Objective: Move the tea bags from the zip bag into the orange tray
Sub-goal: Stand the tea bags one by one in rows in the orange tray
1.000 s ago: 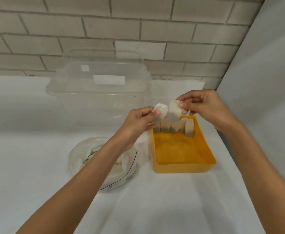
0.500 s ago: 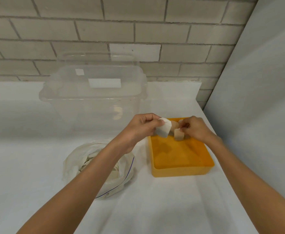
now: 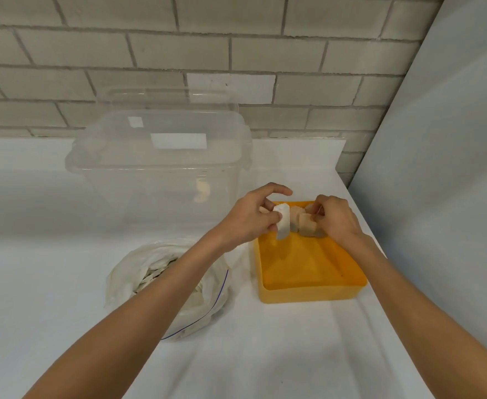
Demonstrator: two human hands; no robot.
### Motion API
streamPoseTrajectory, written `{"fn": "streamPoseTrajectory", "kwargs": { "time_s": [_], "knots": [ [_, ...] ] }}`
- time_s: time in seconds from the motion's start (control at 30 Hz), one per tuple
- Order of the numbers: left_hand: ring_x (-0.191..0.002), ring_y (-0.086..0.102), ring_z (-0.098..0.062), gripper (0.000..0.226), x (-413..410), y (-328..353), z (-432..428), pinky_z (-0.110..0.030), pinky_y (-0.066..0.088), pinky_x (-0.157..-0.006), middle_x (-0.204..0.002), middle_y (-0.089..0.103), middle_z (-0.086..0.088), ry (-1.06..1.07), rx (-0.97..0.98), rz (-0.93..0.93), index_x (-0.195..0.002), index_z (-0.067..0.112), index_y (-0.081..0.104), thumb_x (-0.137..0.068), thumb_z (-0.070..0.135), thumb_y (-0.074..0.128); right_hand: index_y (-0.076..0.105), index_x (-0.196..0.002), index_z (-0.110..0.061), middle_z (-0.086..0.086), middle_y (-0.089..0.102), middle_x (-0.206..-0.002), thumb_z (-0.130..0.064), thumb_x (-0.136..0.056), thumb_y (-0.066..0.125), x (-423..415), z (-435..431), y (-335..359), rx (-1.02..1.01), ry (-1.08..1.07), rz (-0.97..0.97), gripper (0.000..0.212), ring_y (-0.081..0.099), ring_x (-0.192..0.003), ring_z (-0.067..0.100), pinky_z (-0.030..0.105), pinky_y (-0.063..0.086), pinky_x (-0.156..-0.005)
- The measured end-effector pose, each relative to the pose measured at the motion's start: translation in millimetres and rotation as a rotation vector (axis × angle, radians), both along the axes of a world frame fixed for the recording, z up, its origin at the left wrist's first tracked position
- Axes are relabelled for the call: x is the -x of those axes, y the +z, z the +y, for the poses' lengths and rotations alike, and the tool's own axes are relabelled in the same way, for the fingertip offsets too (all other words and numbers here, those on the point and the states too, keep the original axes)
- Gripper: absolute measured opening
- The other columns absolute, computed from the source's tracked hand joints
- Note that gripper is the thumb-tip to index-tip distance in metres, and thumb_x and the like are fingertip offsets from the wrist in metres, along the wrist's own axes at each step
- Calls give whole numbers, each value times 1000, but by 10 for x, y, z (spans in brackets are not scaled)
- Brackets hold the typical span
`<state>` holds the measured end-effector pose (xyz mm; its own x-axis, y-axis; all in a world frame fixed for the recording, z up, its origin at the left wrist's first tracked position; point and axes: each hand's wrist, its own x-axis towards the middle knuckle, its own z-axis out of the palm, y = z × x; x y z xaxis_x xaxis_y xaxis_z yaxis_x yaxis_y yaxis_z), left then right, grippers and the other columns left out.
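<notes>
Two bare forearms reach forward from the bottom edge over a white table (image 3: 265, 349). Nearest, on the left and partly under the left forearm, lies an open zip bag (image 3: 127, 283) of clear plastic with a thin blue seal line. It is crumpled into a nest and holds a heap of pale tea bags (image 3: 156, 276).

Just to its right, apart from it, sits the orange tray (image 3: 308, 295), a shallow rectangle whose near half shows only its floor.

Both hands meet over the tray's far end. The left hand (image 3: 245, 223) pinches a white tea bag (image 3: 282, 224) between thumb and curled fingers, with the index finger lifted. The bag hangs upright above the tray's far left corner. The right hand (image 3: 334, 220) has its fingers curled down around a tan tea bag (image 3: 307, 226), low inside the tray at the far wall. More tea bags stand beside it there, mostly hidden by the hands.

Behind the zip bag stands a large clear plastic bin (image 3: 161, 182). It bears a white rectangular label (image 3: 178, 141) and a smaller white sticker (image 3: 135, 121); no writing can be read on either.

Farthest back is a grey brick wall (image 3: 236, 53), with a plain grey panel (image 3: 452, 168) on the right.
</notes>
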<state>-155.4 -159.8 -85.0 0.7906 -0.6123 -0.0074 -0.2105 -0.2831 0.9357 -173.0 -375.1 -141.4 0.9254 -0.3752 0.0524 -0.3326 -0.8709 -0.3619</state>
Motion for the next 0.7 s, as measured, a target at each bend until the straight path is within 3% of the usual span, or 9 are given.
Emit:
{"fn": "streamPoseTrajectory", "kwargs": {
  "time_s": [0.13,0.23,0.3,0.47,0.6,0.7],
  "knots": [
    [-74,67,-24,25,-112,-6,-113,-31,56,-70,-98,61,-9,-72,-56,-76,-105,17,69,-88,2,57,60,-94,-14,4,59,-92,-14,-92,57,37,-41,34,-3,27,-37,4,56,-80,23,29,44,-63],
    [-88,64,-12,15,-214,-27,-213,-28,55,-76,-101,67,1,-92,-146,-196,-101,17,73,-88,21,66,62,-97,-13,6,60,-91,-16,-91,60,78,-67,70,-18,39,-69,7,59,-82,25,34,53,-70],
    [-86,65,-10,19,-267,-37,-294,-24,52,-75,-99,69,4,-103,-172,-227,-102,15,73,-91,28,63,62,-98,-12,7,60,-91,-15,-90,62,111,-77,84,-19,59,-88,8,59,-82,25,36,55,-71],
    [-93,60,-16,27,-409,-180,-513,-23,48,-82,-105,67,-4,-131,-386,-366,-120,14,60,-93,13,60,66,-102,-13,3,59,-90,-17,-87,67,138,-57,82,-8,121,-60,16,58,-80,21,31,51,-66],
    [-94,59,-21,15,-463,-272,-641,-28,49,-80,-109,61,-7,-216,-583,-450,-105,12,67,-92,13,60,66,-103,-14,2,56,-89,-17,-87,65,142,-44,60,6,113,-52,16,57,-81,22,27,44,-61],
    [-97,60,-26,14,-476,-347,-716,-37,52,-87,-112,59,-8,-245,-668,-457,-101,14,69,-91,14,58,65,-104,-14,6,59,-95,-16,-87,64,145,-40,49,9,113,-35,16,57,-83,22,27,43,-62]
  ]
}}
